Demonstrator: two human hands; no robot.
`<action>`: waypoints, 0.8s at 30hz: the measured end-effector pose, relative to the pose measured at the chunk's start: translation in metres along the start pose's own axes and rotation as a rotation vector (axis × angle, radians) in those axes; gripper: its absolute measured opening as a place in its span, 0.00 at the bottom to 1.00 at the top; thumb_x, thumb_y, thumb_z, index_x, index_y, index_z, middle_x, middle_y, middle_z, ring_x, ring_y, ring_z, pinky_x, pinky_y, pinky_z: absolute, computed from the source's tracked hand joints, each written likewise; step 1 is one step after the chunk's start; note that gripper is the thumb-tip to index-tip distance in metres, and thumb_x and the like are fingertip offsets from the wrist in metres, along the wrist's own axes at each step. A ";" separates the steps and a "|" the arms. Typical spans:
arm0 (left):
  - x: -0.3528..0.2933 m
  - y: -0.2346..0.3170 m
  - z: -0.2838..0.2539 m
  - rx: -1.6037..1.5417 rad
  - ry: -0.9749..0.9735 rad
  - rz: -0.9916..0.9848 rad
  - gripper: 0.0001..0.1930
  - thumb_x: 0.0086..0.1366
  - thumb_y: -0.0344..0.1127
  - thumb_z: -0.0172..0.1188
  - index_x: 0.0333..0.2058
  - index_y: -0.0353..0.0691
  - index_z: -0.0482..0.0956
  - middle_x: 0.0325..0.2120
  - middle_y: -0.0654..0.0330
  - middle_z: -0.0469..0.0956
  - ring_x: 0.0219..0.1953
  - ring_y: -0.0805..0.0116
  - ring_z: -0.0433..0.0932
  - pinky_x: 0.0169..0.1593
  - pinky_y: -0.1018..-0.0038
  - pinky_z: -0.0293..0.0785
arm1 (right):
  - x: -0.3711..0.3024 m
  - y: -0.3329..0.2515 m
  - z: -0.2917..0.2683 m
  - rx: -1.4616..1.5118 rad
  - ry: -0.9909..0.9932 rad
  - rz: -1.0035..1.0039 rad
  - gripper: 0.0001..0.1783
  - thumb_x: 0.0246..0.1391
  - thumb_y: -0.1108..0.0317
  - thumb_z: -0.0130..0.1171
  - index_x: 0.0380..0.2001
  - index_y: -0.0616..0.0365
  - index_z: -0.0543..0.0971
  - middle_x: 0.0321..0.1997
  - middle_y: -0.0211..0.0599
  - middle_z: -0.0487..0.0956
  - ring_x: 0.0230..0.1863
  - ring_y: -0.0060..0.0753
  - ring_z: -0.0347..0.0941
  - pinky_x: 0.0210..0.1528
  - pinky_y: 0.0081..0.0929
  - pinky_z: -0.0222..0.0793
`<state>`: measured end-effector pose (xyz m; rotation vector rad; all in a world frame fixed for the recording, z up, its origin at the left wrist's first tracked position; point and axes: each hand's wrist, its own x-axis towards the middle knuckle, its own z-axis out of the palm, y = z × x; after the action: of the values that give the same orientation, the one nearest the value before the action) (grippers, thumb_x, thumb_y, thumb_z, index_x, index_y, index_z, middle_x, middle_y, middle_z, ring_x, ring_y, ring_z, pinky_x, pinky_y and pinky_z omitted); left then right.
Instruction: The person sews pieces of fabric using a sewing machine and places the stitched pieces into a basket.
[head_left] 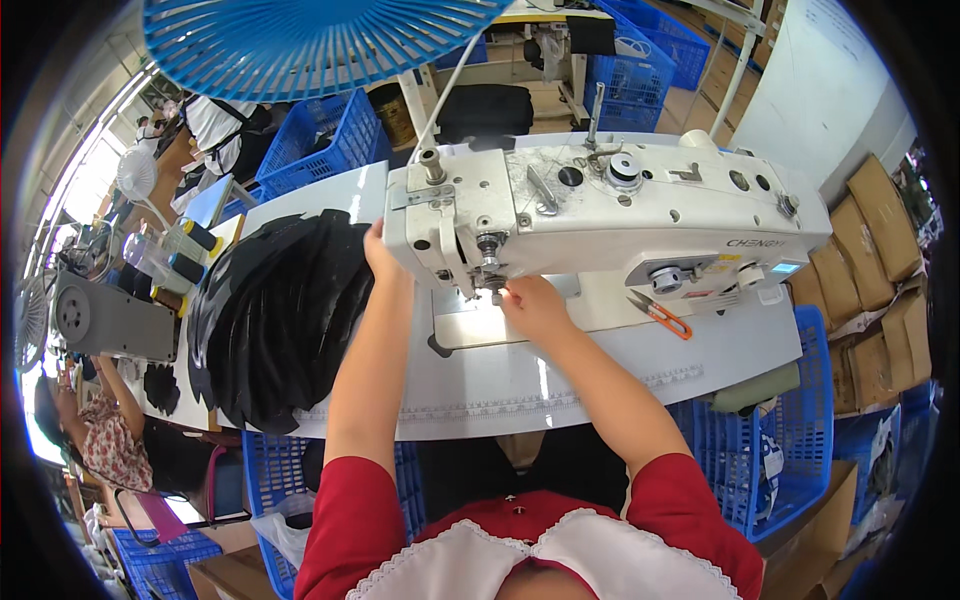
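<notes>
A white industrial sewing machine (600,215) stands on the pale table in front of me. My left hand (382,258) is at the left end of its head, and most of the fingers are hidden behind the casing. My right hand (535,306) is beside the lit needle area (492,290). Its fingers are drawn together close to the presser foot, and whatever they pinch is too small to make out. Thread snips (662,314) with orange handles lie right of that hand. Left of my left forearm spreads a large pile of black fabric pieces (285,315).
A printed ruler strip (560,402) runs along the table's front edge. Blue crates (770,450) stand below at both sides. A blue fan guard (320,40) hangs overhead. Brown cartons (880,260) are stacked at right. Another person (105,430) sits at a machine on the left.
</notes>
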<state>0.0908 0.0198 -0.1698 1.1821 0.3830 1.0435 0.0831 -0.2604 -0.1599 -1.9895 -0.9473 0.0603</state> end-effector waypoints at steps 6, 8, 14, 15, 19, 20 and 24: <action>0.008 0.009 0.027 0.285 -0.204 0.069 0.19 0.58 0.28 0.62 0.48 0.31 0.73 0.40 0.52 0.78 0.39 0.61 0.79 0.41 0.67 0.75 | 0.002 -0.006 0.009 0.008 0.307 -0.138 0.09 0.48 0.68 0.55 0.21 0.63 0.73 0.25 0.51 0.75 0.34 0.55 0.72 0.37 0.48 0.66; 0.001 0.010 0.031 0.375 -0.277 0.097 0.18 0.58 0.28 0.62 0.47 0.31 0.73 0.40 0.52 0.78 0.40 0.61 0.79 0.42 0.67 0.75 | 0.005 -0.002 0.004 -0.124 0.014 -0.011 0.06 0.42 0.73 0.55 0.24 0.65 0.76 0.25 0.52 0.77 0.32 0.58 0.74 0.37 0.47 0.69; -0.011 0.026 0.021 0.658 -0.486 0.168 0.17 0.59 0.30 0.60 0.46 0.31 0.74 0.40 0.52 0.79 0.41 0.61 0.78 0.44 0.66 0.75 | 0.007 -0.002 0.010 -0.226 0.011 -0.048 0.08 0.45 0.71 0.54 0.18 0.65 0.75 0.24 0.54 0.77 0.31 0.56 0.74 0.39 0.48 0.68; -0.014 0.028 0.021 0.703 -0.524 0.177 0.16 0.60 0.30 0.60 0.46 0.31 0.74 0.41 0.52 0.79 0.42 0.61 0.78 0.44 0.66 0.74 | 0.008 0.002 0.010 -0.224 0.007 -0.039 0.08 0.45 0.71 0.54 0.18 0.65 0.75 0.24 0.54 0.77 0.31 0.56 0.74 0.39 0.48 0.68; -0.027 0.034 0.020 0.887 -0.672 0.215 0.15 0.60 0.31 0.59 0.46 0.32 0.75 0.41 0.52 0.79 0.42 0.61 0.78 0.46 0.66 0.74 | 0.013 0.005 0.004 -0.401 -0.044 -0.037 0.05 0.38 0.76 0.56 0.23 0.66 0.76 0.31 0.54 0.78 0.38 0.55 0.75 0.47 0.46 0.68; -0.030 0.040 0.012 0.933 -0.709 0.225 0.15 0.61 0.32 0.59 0.45 0.32 0.75 0.41 0.51 0.79 0.43 0.61 0.78 0.46 0.66 0.74 | 0.014 0.002 0.003 -0.414 -0.072 -0.002 0.06 0.38 0.76 0.57 0.24 0.66 0.77 0.33 0.54 0.79 0.40 0.54 0.75 0.50 0.46 0.66; -0.052 0.051 0.007 1.099 -0.872 0.273 0.15 0.62 0.33 0.58 0.45 0.32 0.76 0.42 0.51 0.79 0.44 0.60 0.77 0.47 0.66 0.74 | 0.010 0.009 0.000 -0.379 -0.033 -0.060 0.11 0.47 0.67 0.53 0.17 0.61 0.76 0.21 0.49 0.77 0.29 0.53 0.75 0.40 0.48 0.68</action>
<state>0.0464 -0.0267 -0.1356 2.5789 0.0617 0.3808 0.0952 -0.2568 -0.1631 -2.3081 -1.1020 -0.1296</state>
